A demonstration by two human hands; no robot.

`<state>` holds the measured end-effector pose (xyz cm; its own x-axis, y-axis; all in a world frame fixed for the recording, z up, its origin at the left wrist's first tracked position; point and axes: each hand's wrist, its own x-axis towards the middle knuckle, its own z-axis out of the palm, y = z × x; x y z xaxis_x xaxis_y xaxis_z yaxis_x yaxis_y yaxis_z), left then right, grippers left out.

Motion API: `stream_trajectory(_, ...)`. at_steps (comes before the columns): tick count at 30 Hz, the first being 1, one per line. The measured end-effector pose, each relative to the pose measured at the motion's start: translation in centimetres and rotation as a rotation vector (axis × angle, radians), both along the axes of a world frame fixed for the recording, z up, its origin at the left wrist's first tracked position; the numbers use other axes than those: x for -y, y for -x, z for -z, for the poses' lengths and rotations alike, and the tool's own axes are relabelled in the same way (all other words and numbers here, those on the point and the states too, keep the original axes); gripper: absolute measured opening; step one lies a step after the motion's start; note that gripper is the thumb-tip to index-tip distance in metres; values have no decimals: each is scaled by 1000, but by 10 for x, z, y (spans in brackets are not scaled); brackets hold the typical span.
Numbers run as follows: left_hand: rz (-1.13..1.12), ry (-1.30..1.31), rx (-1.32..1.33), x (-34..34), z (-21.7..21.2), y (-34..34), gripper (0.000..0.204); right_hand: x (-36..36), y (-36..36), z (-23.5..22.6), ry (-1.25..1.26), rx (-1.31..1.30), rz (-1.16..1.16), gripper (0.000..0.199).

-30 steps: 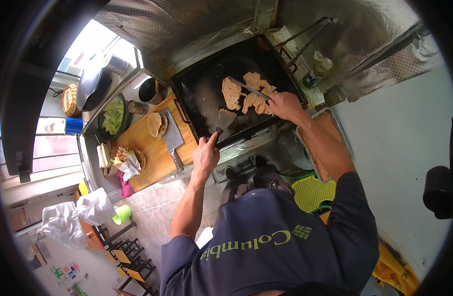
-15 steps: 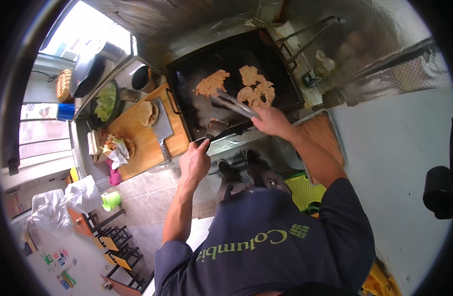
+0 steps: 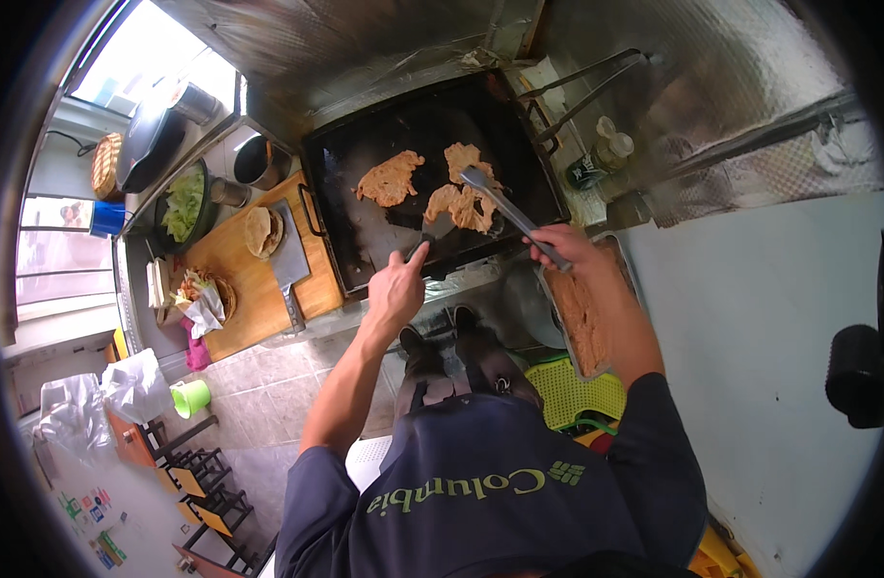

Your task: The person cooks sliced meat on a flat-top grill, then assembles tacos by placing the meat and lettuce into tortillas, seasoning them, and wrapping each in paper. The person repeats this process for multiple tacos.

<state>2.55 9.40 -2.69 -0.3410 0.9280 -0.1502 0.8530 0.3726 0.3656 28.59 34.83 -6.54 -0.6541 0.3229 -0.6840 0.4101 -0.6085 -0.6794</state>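
My left hand (image 3: 396, 291) is closed on the dark handle of a scraper (image 3: 440, 227), its blade up against the near edge of the right-hand meat. In my right hand (image 3: 563, 252) is a pair of metal tongs (image 3: 514, 212), reaching left over the griddle with the tips on or just over that meat. This browned, ragged meat (image 3: 464, 203) lies in a loose, gapped shape. A second flat meat piece (image 3: 391, 179) lies to its left, apart from both tools. Both rest on a black square griddle (image 3: 461, 106). Whether the blade is under the meat, I cannot tell.
Left of the griddle, a wooden board (image 3: 318, 281) holds a cleaver (image 3: 288, 250), stacked flatbreads (image 3: 263, 232) and a filled wrap (image 3: 206, 301). Beyond sits a pan of lettuce (image 3: 183, 206). A metal tray (image 3: 632, 273) of raw meat stands by my right forearm; bottles (image 3: 610, 149) stand behind it.
The tongs have moved from beside the left meat to the right meat. The scraper has gone from the griddle's front edge to the right meat's near edge. The whole view has shifted slightly.
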Motion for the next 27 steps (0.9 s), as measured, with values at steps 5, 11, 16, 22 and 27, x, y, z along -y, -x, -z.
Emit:
stream_trajectory(5,-210,-24,266,58,-33,19,56,6,46,22,-435,-12,-137,27)
stream_trajectory(11,-520,-305,862,19,4,64,46,16,52,-32,-1403,23,-210,23)
stream_trajectory(16,-628,-176,764,-34,8,94,52,27,53,-19,-1674,143,-497,28)
stream_trajectory(22,-663,-275,913,-13,-9,104,47,68,30,-54,-1303,198,-518,25)
stream_trajectory(27,-606,-220,1113,4,-19,92,44,51,36,-35,-1300,354,-361,25)
